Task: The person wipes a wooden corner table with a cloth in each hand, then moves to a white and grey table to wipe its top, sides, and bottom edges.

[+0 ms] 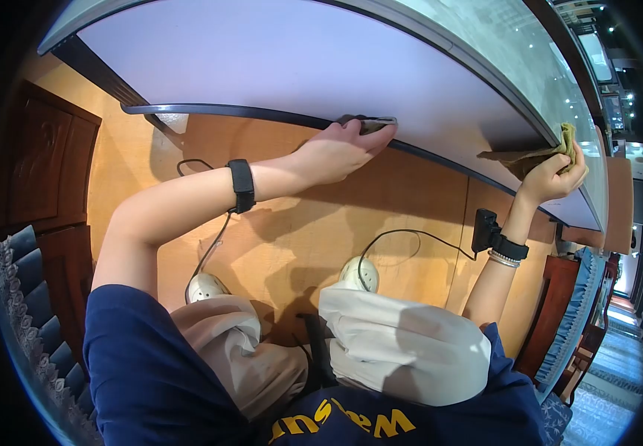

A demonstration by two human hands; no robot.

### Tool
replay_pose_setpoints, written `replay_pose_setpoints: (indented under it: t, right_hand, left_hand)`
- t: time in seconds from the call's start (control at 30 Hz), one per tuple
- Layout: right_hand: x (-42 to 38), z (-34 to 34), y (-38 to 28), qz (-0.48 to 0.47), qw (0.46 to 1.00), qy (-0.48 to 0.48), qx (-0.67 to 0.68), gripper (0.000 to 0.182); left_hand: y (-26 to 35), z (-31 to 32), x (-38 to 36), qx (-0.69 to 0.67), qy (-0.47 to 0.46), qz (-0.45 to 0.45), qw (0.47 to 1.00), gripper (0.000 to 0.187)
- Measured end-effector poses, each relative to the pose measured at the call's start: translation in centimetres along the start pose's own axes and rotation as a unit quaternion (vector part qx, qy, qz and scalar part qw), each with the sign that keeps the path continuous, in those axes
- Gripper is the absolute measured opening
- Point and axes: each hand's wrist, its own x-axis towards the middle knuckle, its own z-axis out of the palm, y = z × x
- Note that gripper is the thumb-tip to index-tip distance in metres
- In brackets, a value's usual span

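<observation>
My left hand (340,151) is closed around a dark grey cloth (370,125) at the dark lower edge of a pale panel (262,59). Some of that cloth is hidden by the fingers. Farther right, my right hand (557,175) grips a brown-green cloth (529,160), whose loose end lies along the panel near its right end. Part of this cloth sticks up above the fingers, beside the panel's grey rim. Black straps with cables are on both wrists.
A glass-like surface (515,44) lies beyond the panel's grey rim (440,37). Dark wooden furniture (53,149) stands at the left, and a chair with blue lace-trimmed fabric (570,320) at the right. Thin cables (410,231) hang over the light wooden floor (284,238).
</observation>
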Motion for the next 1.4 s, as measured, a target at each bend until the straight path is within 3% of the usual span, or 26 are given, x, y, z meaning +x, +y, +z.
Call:
replay_pose_setpoints:
  t: [0.17, 0.33, 0.47, 0.53, 0.77, 0.87, 1.07, 1.2, 1.27, 1.4]
  right_hand:
    - [0.0, -0.1, 0.0, -0.007, 1.000, -0.004, -0.003, 0.025]
    - [0.0, 0.4, 0.1, -0.003, 1.000, 0.002, 0.002, 0.025]
    - [0.0, 0.4, 0.1, 0.002, 1.000, 0.004, -0.005, 0.026]
    - [0.0, 0.4, 0.1, 0.002, 1.000, 0.005, -0.006, 0.026]
    - [0.0, 0.4, 0.0, -0.003, 1.000, 0.001, 0.003, 0.025]
    - [0.0, 0.5, 0.1, -0.002, 1.000, 0.006, 0.006, 0.025]
    - [-0.2, 0.6, 0.0, -0.004, 1.000, 0.016, -0.003, 0.025]
    - [0.0, 0.6, 0.1, -0.016, 1.000, 0.019, 0.001, 0.025]
    - [-0.2, 0.5, 0.5, -0.017, 1.000, 0.016, -0.002, 0.025]
    - [-0.1, 0.6, 0.4, -0.015, 1.000, 0.014, -0.005, 0.025]
  left_hand:
    - [0.5, 0.5, -0.4, 0.009, -0.026, 0.012, 1.000, 0.060]
    - [0.1, -0.5, 0.6, 0.040, 0.032, -0.015, 0.999, 0.060]
    - [0.4, 0.1, 0.6, 0.062, -0.007, -0.018, 0.998, 0.058]
    - [0.8, 0.7, 0.4, 0.040, 0.052, -0.017, 0.998, 0.029]
    - [-0.5, -0.8, 0.0, 0.033, 0.057, -0.012, 0.998, 0.038]
    - [-1.8, -0.7, -1.1, 0.104, 0.025, 0.003, 0.994, 0.044]
    - [-1.3, 1.0, -2.2, 0.061, -0.010, 0.004, 0.998, 0.051]
    - [-1.8, 0.8, -1.8, 0.053, 0.016, 0.007, 0.998, 0.051]
    - [-2.3, 0.2, -1.5, 0.116, 0.051, 0.016, 0.992, 0.049]
    - [-2.1, -0.3, -1.5, 0.088, 0.000, 0.013, 0.996, 0.046]
